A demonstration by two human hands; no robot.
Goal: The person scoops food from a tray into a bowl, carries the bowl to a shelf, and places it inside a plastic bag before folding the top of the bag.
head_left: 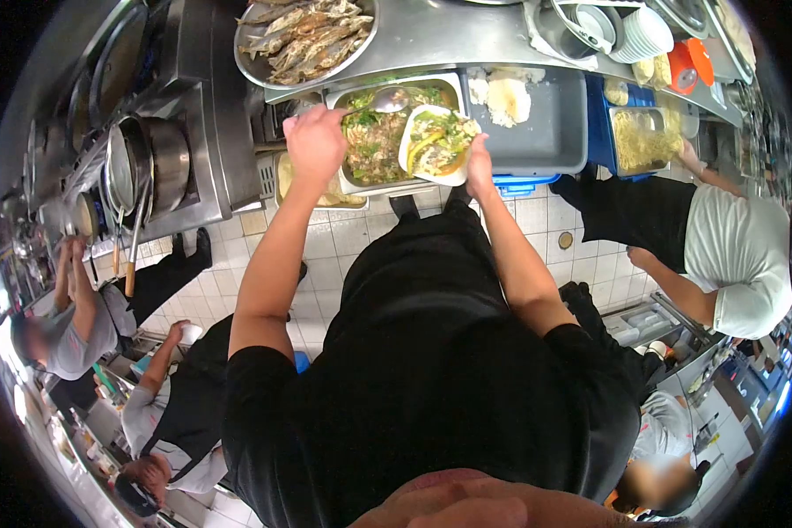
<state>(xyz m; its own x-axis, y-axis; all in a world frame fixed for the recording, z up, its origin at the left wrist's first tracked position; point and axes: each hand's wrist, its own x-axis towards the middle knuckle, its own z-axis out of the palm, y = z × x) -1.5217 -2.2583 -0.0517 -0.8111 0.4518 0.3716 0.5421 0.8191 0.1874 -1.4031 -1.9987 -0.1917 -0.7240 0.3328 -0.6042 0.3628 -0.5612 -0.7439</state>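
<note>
My left hand is closed round the handle of a metal serving spoon. The spoon's bowl is over a rectangular metal pan filled with chopped greens and bits of food in liquid. My right hand grips the rim of a white bowl, tilted slightly, at the pan's right side. In the bowl lie greens, pale pieces, yellow-green strips and some broth. The spoon and the bowl are apart.
A grey bin with white rice-like food stands right of the pan. Fried fish fill a metal bowl on the shelf. Noodles are farther right. Pots stand left. Several co-workers are close, one to the right.
</note>
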